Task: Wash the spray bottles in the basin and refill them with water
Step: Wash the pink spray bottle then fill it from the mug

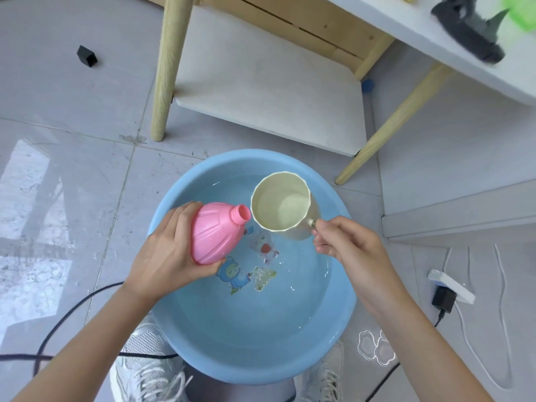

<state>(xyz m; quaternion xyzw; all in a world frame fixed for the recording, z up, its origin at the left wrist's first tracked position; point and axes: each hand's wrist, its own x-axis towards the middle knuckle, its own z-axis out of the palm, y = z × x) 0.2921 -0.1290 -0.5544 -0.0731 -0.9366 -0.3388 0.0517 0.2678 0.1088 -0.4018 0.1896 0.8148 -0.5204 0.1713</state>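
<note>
grey tiled floor [72, 117] carries a wooden-legged table [166, 68] at twelve o'clock, a small black box [86, 56] at ten, a white power strip [451, 285] with a black adapter [443, 298] at four, and a black cable [72, 309] at eight. whether the centre blue basin [261, 364] rests on it is unclear.

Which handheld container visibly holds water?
The cream cup in the right hand: water shows inside. The pink spray bottle in the left hand is opaque, capless, contents unseen.

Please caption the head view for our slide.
Left hand holds pink bottle; right hand holds water-filled cup above blue basin.
</note>
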